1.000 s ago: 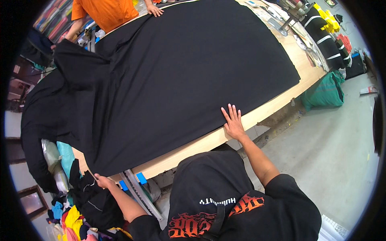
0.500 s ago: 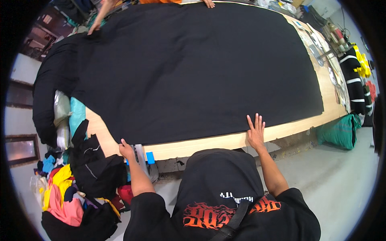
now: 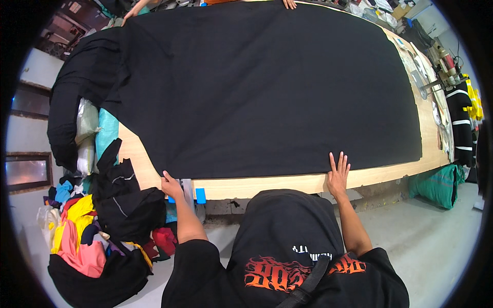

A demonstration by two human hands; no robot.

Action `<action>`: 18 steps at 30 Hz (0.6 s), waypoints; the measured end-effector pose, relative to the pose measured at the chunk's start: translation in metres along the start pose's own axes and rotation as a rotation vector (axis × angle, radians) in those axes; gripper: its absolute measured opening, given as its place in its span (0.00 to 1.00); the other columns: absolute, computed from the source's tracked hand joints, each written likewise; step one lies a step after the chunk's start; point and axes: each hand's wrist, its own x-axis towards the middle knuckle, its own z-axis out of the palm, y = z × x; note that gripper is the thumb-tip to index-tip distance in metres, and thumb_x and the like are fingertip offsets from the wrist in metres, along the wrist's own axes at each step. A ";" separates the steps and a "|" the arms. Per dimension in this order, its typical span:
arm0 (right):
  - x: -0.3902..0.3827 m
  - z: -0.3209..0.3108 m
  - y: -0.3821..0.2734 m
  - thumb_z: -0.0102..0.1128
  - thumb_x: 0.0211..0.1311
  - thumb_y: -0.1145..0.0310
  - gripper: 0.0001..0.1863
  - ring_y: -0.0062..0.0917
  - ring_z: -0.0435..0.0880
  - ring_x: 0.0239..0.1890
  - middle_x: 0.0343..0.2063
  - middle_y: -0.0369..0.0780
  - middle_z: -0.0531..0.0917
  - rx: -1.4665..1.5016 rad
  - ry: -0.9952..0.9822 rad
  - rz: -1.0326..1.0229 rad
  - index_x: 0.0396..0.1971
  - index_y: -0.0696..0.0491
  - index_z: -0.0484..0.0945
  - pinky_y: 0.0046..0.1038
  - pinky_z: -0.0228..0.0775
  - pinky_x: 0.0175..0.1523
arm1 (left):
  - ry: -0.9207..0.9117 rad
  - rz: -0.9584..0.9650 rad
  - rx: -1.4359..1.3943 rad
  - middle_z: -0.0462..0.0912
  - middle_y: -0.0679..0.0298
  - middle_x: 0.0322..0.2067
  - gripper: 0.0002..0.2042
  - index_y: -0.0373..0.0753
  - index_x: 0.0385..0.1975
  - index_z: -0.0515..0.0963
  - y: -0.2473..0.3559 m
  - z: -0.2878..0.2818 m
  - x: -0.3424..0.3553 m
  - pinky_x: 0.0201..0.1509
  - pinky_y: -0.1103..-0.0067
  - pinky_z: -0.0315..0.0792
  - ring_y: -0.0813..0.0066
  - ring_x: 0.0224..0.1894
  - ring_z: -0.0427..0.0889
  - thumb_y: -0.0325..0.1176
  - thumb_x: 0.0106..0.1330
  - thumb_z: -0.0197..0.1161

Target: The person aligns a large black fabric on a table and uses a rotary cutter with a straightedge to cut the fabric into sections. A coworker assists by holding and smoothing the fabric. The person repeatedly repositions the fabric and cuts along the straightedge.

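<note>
A wide sheet of black fabric (image 3: 267,92) lies spread over a pale wooden table (image 3: 246,190). At its near left corner my left hand (image 3: 173,187) is closed, thumb uppermost, pinching the fabric's edge. My right hand (image 3: 337,177) rests flat farther right, fingers apart, with its fingertips on the cloth along the near edge. Across the table a co-worker's hand (image 3: 134,11) grips the far left edge, and the co-worker's other hand (image 3: 290,4) touches the far edge near the middle. Some slanting creases show at the left.
More black fabric (image 3: 67,108) drapes over the left end beside stuffed bags (image 3: 87,120). Below lies a heap of coloured cloth scraps (image 3: 82,241). A cutting machine (image 3: 447,66) and pattern pieces (image 3: 429,77) are at the right. A green sack (image 3: 436,185) sits under the table.
The fabric's diagonal creases in the middle have flattened. The co-worker's left-side hand has drawn farther back with the edge. My view has shifted slightly; both my hands keep to the near edge.
</note>
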 end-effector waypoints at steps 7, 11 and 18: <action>-0.001 0.002 -0.002 0.52 0.75 0.76 0.48 0.49 0.36 0.92 0.91 0.47 0.40 0.011 0.015 0.007 0.91 0.32 0.51 0.59 0.31 0.91 | 0.081 -0.030 -0.016 0.86 0.38 0.28 0.33 0.25 0.29 0.82 0.007 0.007 -0.003 0.43 0.49 0.74 0.36 0.32 0.83 0.54 0.86 0.57; -0.001 0.002 -0.005 0.53 0.75 0.76 0.48 0.49 0.36 0.92 0.91 0.48 0.40 -0.004 -0.029 0.053 0.91 0.32 0.51 0.59 0.31 0.91 | 0.110 -0.049 -0.023 0.87 0.40 0.29 0.33 0.26 0.31 0.83 0.016 0.004 -0.005 0.43 0.48 0.74 0.35 0.33 0.83 0.55 0.87 0.56; 0.000 0.003 -0.007 0.52 0.76 0.75 0.48 0.48 0.36 0.92 0.91 0.47 0.39 -0.013 -0.016 0.033 0.91 0.31 0.49 0.59 0.31 0.91 | 0.096 -0.113 -0.077 0.88 0.40 0.31 0.34 0.26 0.34 0.84 0.038 -0.014 -0.013 0.44 0.47 0.74 0.34 0.35 0.84 0.57 0.87 0.54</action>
